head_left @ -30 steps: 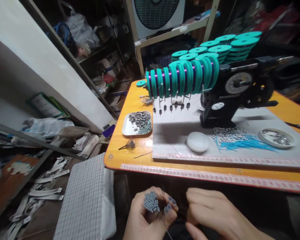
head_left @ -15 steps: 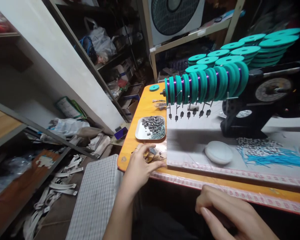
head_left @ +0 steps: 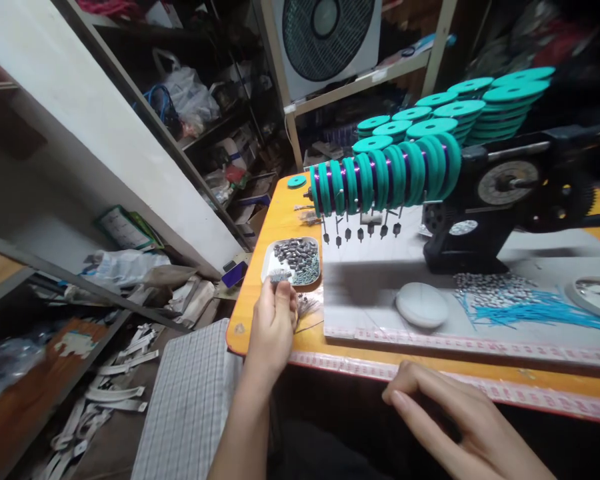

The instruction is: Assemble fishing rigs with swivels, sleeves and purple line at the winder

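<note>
Bundle of thin grey pieces [head_left: 280,275] observed in the grasp of the left hand [head_left: 274,317], protruding beyond its closed fingers, over the left end of the yellow-orange desk [head_left: 245,310]. Clock positions below are as seen, taken from this bundle.

At 1 o'clock, close by, a white rounded-square tray [head_left: 267,261] holds dark grey cylindrical pieces [head_left: 296,251] and small blue-green pieces [head_left: 307,269]. The bundle overlaps the tray's near edge in view; contact cannot be determined. Between 4 and 5 o'clock, just beside the left hand, lies a wiry cluster [head_left: 307,305].

Right hand [head_left: 460,403] noted at 4 o'clock, by the desk's near edge, loosely curled, thumb near forefinger; whether it grips anything cannot be told.

At 3 o'clock, a white flat board [head_left: 360,321] bears a white round disc [head_left: 423,305], a heap of small silvery pieces [head_left: 495,288] and thin bright-blue strips [head_left: 535,312]. Between 2 and 3 o'clock stands a black metal machine [head_left: 450,257]; its shaft carries a row of green discs [head_left: 367,183] with purple windings between.
</note>
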Tool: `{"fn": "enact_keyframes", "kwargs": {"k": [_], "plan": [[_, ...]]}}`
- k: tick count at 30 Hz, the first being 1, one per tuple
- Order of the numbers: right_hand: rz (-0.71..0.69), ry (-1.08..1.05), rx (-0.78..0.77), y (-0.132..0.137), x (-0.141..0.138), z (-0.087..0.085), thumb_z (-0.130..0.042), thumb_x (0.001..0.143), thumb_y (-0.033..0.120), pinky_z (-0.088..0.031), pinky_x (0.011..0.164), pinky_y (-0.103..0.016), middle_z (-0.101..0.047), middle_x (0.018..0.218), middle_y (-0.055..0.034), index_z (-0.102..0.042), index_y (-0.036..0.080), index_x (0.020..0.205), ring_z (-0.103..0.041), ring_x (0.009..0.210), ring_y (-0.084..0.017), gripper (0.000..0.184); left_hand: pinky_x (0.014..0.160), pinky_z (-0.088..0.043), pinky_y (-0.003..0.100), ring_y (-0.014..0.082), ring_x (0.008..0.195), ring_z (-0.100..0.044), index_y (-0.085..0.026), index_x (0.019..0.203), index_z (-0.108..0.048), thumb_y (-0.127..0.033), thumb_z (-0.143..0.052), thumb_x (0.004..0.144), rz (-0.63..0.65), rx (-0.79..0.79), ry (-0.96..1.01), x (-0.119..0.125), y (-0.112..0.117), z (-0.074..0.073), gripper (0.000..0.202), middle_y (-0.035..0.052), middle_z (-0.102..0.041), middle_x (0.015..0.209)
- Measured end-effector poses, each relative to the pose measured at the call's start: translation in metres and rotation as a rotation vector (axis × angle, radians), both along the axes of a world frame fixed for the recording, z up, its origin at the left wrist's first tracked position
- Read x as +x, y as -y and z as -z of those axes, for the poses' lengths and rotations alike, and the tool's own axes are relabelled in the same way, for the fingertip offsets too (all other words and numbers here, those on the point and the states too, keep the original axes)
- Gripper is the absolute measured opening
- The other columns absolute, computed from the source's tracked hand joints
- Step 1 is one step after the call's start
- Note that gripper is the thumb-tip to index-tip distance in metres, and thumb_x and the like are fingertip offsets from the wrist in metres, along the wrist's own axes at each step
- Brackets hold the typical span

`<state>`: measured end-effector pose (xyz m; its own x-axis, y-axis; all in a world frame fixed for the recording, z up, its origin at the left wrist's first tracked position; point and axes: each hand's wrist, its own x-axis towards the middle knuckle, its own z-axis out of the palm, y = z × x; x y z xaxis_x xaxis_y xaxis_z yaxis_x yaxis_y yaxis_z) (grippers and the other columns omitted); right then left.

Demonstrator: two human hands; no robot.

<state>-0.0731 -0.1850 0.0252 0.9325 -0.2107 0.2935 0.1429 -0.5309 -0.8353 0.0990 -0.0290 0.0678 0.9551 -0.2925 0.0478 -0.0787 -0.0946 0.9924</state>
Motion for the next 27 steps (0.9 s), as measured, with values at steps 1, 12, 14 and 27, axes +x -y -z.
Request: {"fn": "enact_keyframes", "kwargs": {"k": [1, 12, 14, 27], "plan": [[0.002, -0.012, 0.034, 0.0, 0.001, -0.002, -0.057, 0.095, 0.036, -0.054, 0.065, -0.02, -0.069, 0.088, 0.0008, -0.062, 0.026, 0.092, -0.067, 0.081, -0.017, 0.012, 0.049, -0.035, 0.019, 0.0076, 0.054, -0.04, -0.02, 0.089, -0.055, -0.061, -0.052, 0.091, 0.035, -0.025, -0.032, -0.013, 0.0, -0.001, 0.041, -0.0038, -0.048, 0.071], [0.014, 0.09, 0.21, 0.01, 0.008, -0.033, -0.053, 0.099, 0.029, -0.046, 0.058, -0.023, -0.063, 0.077, 0.0011, -0.066, 0.025, 0.086, -0.06, 0.069, -0.014, 0.018, 0.082, -0.044, 0.024, 0.0131, 0.08, -0.055, -0.021, 0.082, -0.072, -0.032, -0.063, 0.092, 0.154, -0.583, -0.388, -0.111, 0.016, 0.039, 0.018, 0.0015, -0.064, 0.081], [-0.01, 0.089, 0.182, 0.011, 0.008, -0.033, -0.054, 0.098, 0.027, -0.046, 0.057, -0.023, -0.063, 0.076, 0.0012, -0.066, 0.025, 0.084, -0.06, 0.067, -0.013, 0.018, 0.083, -0.044, 0.025, 0.0146, 0.082, -0.058, -0.021, 0.08, -0.072, -0.034, -0.068, 0.089, 0.15, -0.643, -0.456, -0.116, 0.017, 0.042, 0.016, 0.0005, -0.061, 0.072], [-0.102, 0.022, 0.33, 0.002, 0.0, -0.013, -0.061, 0.094, 0.02, -0.054, 0.048, -0.019, -0.061, 0.08, -0.0002, -0.077, 0.023, 0.097, -0.062, 0.051, -0.007, 0.016, 0.074, -0.047, 0.033, 0.0209, 0.075, -0.058, -0.016, 0.104, -0.068, -0.053, -0.055, 0.092, 0.015, 0.147, -0.321, -0.147, 0.016, 0.046, 0.042, 0.0078, -0.065, 0.083]]}}
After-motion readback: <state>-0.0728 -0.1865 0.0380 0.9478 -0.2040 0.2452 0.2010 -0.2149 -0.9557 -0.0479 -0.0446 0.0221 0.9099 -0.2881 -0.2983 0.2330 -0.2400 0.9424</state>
